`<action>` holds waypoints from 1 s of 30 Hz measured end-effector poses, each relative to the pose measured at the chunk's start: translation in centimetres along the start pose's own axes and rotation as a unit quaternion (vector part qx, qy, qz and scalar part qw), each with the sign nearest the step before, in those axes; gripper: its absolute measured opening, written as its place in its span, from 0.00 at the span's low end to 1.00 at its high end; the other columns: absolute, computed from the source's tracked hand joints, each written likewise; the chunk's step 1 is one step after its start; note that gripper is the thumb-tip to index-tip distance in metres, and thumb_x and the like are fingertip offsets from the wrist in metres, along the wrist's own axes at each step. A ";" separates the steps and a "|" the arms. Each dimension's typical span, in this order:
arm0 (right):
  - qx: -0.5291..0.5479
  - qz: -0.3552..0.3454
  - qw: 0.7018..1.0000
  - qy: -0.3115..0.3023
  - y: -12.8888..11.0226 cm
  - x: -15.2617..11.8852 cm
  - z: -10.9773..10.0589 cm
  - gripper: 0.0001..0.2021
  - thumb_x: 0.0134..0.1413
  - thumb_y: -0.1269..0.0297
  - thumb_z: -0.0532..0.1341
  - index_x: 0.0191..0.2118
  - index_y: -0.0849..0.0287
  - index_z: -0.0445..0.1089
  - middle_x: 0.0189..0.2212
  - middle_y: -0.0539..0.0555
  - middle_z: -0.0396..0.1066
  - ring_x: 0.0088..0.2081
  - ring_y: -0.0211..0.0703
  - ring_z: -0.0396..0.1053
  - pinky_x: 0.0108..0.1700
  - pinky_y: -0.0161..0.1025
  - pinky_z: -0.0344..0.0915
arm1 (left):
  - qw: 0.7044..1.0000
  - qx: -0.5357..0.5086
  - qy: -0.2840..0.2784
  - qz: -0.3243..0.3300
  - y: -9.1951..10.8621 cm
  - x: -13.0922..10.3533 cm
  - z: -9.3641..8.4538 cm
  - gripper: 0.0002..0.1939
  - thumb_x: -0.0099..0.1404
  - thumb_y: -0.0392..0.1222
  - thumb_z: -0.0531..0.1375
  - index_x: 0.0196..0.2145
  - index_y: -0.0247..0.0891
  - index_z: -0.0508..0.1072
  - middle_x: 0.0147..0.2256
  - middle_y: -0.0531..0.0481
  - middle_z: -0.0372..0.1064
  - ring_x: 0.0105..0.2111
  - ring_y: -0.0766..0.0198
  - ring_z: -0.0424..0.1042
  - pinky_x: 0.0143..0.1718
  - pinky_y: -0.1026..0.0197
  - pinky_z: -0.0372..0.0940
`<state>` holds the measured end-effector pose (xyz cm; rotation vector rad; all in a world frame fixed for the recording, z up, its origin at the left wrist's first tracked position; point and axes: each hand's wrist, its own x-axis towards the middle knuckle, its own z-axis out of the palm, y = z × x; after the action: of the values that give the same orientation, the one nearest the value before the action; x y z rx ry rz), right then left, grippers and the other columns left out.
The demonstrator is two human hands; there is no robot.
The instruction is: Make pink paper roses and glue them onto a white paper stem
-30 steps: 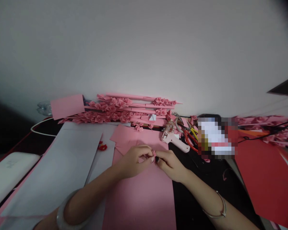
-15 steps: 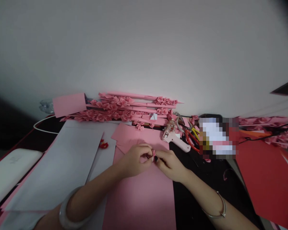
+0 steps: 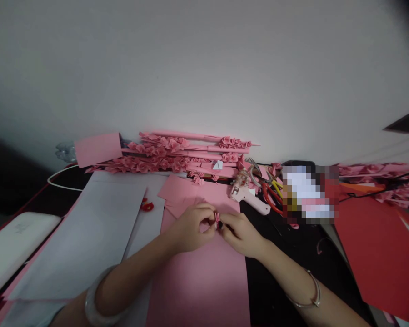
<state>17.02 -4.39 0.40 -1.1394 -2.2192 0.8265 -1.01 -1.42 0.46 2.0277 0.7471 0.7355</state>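
Observation:
Between my hands, over the pink paper sheets (image 3: 204, 281), is a small folded pink paper piece (image 3: 217, 218). My left hand (image 3: 194, 228) pinches it from the left with thumb and forefinger. From the right, the fingertips of my right hand (image 3: 242, 235) are closed on the same piece. Its exact shape is too small to make out. Just beyond my right hand lies a pale pink glue gun (image 3: 248, 200).
Pink paper flower stems (image 3: 163, 156) lie along the wall. White sheets (image 3: 85, 231) and a white box-like object (image 3: 20, 245) are at left. Pliers (image 3: 271, 197), a blurred-out phone (image 3: 305, 190) and red paper (image 3: 378, 254) are at right.
The small pink piece has turned slightly between my fingertips and shows a little more of itself. Both hands stay in nearly the same place.

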 end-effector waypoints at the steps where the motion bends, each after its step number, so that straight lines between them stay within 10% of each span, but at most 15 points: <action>1: 0.000 -0.003 1.000 0.001 0.0 0.0 0.0 0.08 0.45 0.79 0.51 0.25 0.57 0.55 0.20 0.45 0.54 0.23 0.34 0.51 0.27 0.33 0.49 | 1.000 0.003 0.000 0.002 0.0 0.0 0.0 0.07 0.54 0.28 0.54 0.24 0.37 0.62 0.29 0.51 0.64 0.30 0.66 0.64 0.35 0.63 0.61; 18: 0.116 0.062 0.991 0.033 -0.3 0.5 -0.4 0.07 0.50 0.76 0.50 0.26 0.58 0.56 0.21 0.45 0.53 0.23 0.34 0.51 0.27 0.32 0.49 | 0.999 -0.023 0.039 0.005 -0.4 0.1 -0.1 0.09 0.54 0.25 0.53 0.24 0.37 0.65 0.41 0.46 0.65 0.41 0.61 0.67 0.38 0.61 0.64; 30: 0.323 0.126 0.938 0.017 0.2 0.4 -0.4 0.04 0.53 0.68 0.53 0.28 0.59 0.61 0.21 0.44 0.54 0.21 0.31 0.49 0.23 0.30 0.47 | 0.952 -0.224 -0.055 -0.200 -0.9 0.0 -0.1 0.08 0.61 0.37 0.51 0.24 0.36 0.64 0.16 0.60 0.52 0.14 0.75 0.53 0.14 0.72 0.51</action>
<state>17.20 -3.87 0.53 -1.0869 -1.5825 1.4867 -1.24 -0.94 -0.28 1.4347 0.8082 0.4947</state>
